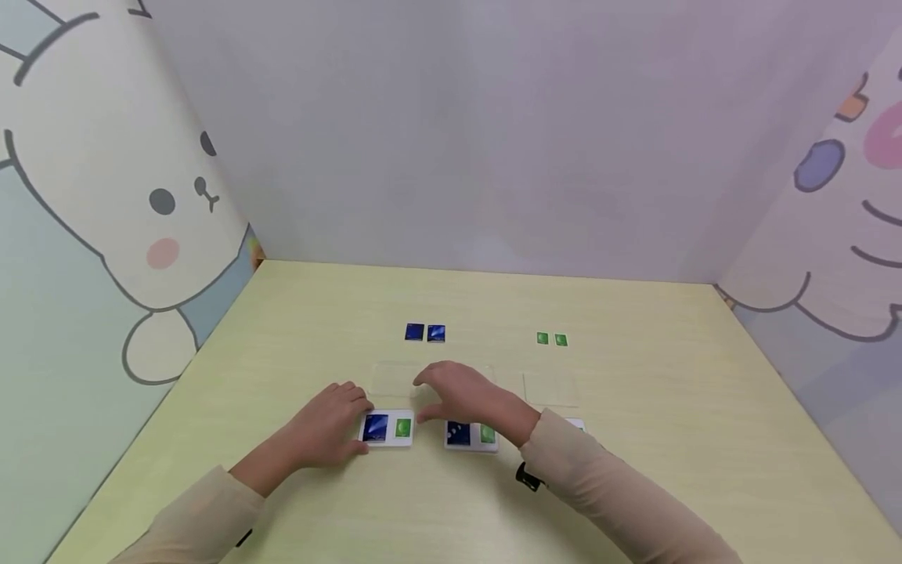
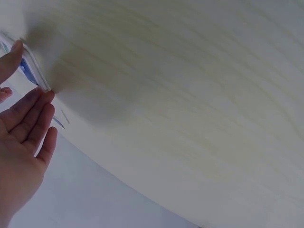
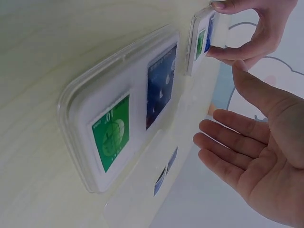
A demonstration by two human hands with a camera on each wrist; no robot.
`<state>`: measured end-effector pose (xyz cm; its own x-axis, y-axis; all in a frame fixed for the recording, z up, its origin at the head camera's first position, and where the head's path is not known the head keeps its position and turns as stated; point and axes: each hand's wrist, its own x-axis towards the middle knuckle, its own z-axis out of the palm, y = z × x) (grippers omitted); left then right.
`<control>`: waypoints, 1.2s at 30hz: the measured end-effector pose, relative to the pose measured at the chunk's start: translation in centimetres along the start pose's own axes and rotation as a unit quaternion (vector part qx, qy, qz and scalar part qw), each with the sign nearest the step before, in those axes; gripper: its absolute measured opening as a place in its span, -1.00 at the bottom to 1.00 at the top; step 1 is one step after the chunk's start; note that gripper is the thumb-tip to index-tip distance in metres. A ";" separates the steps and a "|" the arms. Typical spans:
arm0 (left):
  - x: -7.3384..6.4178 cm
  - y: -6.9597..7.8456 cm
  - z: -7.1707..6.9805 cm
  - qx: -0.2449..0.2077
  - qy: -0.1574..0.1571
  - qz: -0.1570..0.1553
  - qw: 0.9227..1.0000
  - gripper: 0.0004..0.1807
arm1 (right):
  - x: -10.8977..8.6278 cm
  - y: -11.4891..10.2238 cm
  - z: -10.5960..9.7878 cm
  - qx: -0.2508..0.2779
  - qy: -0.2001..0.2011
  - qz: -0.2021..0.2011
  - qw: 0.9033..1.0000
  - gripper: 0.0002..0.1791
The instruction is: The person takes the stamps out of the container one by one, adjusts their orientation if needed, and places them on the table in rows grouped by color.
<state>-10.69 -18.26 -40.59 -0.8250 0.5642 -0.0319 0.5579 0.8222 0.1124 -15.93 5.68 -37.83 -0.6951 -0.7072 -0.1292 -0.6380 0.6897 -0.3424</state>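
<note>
My left hand (image 1: 326,427) holds a flat white stamp case (image 1: 389,428) by its left end, thumb at the near corner and fingers at the far one. A blue stamp (image 1: 375,428) and a green stamp (image 1: 403,428) lie side by side in this case. Above the table, between that case and a second stamp case (image 3: 80,111), my right hand (image 1: 458,392) has its fingers loosely extended and nothing in them. The second case bears a dark blue stamp (image 3: 161,85) and a green one (image 3: 112,132); my right wrist partly covers it in the head view.
Clear plastic covers (image 1: 395,380) lie in a row beyond the cases, another clear cover (image 1: 551,388) at the right. Two blue stamps (image 1: 425,333) and two green stamps (image 1: 552,339) lie farther back. A third case (image 1: 576,423) shows partly behind my right sleeve.
</note>
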 end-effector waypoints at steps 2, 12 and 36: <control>-0.1 0.0 0.0 -0.003 -0.001 -0.001 1.000 -0.47 | 0.1 0.0 0.0 0.003 0.001 -0.002 1.000 -0.44; -0.1 0.1 -0.1 -0.005 -0.005 -0.004 1.000 -0.46 | 1.0 0.1 0.2 0.018 -0.008 -0.003 1.000 -0.47; -0.1 0.0 -0.1 -0.012 0.004 0.000 1.000 -0.46 | 3.2 -1.1 1.0 0.088 -0.056 -0.018 0.994 -0.52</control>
<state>-10.66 -18.31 -40.53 -0.8258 0.5635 -0.0237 0.5558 0.8202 0.1355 -17.11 2.54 -38.83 -0.6258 -0.7501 -0.2138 -0.5864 0.6333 -0.5051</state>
